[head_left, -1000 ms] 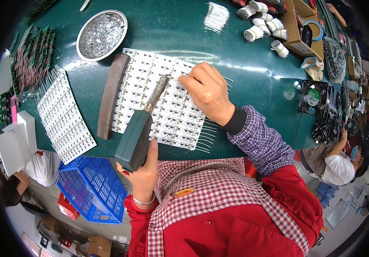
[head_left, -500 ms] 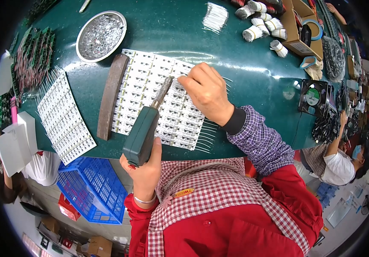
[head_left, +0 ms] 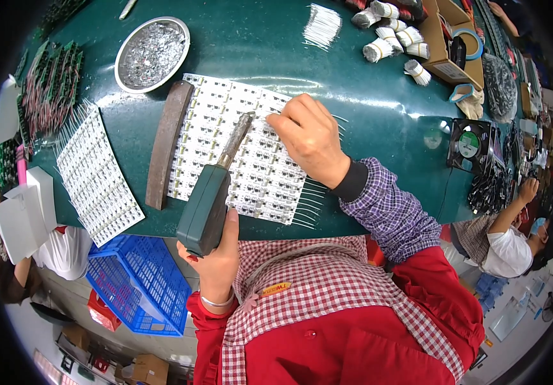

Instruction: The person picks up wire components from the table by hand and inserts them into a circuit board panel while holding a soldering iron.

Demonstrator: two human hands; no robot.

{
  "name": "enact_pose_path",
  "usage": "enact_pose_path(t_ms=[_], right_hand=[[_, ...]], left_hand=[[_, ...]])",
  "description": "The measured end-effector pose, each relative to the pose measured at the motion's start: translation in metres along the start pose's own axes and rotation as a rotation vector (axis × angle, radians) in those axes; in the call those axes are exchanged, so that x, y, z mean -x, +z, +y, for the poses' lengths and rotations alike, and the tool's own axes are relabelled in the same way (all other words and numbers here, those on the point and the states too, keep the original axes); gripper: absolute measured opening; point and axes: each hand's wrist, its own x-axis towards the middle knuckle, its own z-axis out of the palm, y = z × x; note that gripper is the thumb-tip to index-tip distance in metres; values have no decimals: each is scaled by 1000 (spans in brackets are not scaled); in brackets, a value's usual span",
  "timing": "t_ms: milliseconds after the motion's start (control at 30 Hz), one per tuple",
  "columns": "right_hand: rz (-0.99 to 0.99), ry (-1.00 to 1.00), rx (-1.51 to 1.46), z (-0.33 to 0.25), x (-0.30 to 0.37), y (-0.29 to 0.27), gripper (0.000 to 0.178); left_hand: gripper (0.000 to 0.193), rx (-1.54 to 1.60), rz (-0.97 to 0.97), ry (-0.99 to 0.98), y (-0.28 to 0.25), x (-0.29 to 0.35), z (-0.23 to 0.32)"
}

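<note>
My left hand (head_left: pixel 215 260) grips a dark green soldering gun (head_left: pixel 199 208) by its handle end. Its metal tip (head_left: pixel 234 138) slants up over a white circuit board panel (head_left: pixel 225 115) and ends a little left of my right fingertips. Over the panel's right part, my right hand (head_left: pixel 305 135) has thumb and forefinger pinched together; whatever is between them is too small to make out. Short white wires (head_left: pixel 308 205) stick out from the panel's right edge, and a few ends show beyond my right hand. A brown bar (head_left: pixel 168 144) lies along the panel's left edge.
A metal bowl (head_left: pixel 120 61) of silvery scraps stands behind the bar. Another wired panel (head_left: pixel 97 179) lies left. Loose white wires (head_left: pixel 322 27) and wire bundles (head_left: pixel 388 42) lie at the back, near a cardboard box (head_left: pixel 440 54). A small fan (head_left: pixel 467 147) sits right. Co-workers flank the table.
The soldering gun and my left hand have shifted slightly left and down, drawing the tip away from my right fingertips. My right hand has stayed in place.
</note>
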Motion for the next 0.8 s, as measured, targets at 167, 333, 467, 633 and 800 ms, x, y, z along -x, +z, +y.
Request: enact_pose_path(t_ms=[167,333,467,633,800], right_hand=[[2,41,-32,-4,-2,-3,18],[35,-44,-31,-4,-2,-5,20],[5,-32,-31,-4,1,-2,19],[-10,-20,-30,-4,3,-1,18],[-14,-9,-29,-5,1,-2,17]], left_hand=[[22,-9,12,38,-1,1,-1],[22,-1,6,31,-3,3,-6],[31,-25,-32,93,-4,3,-10],[22,2,-20,-19,-2,5,-2],[18,-16,-23,1,-1,6,-8]])
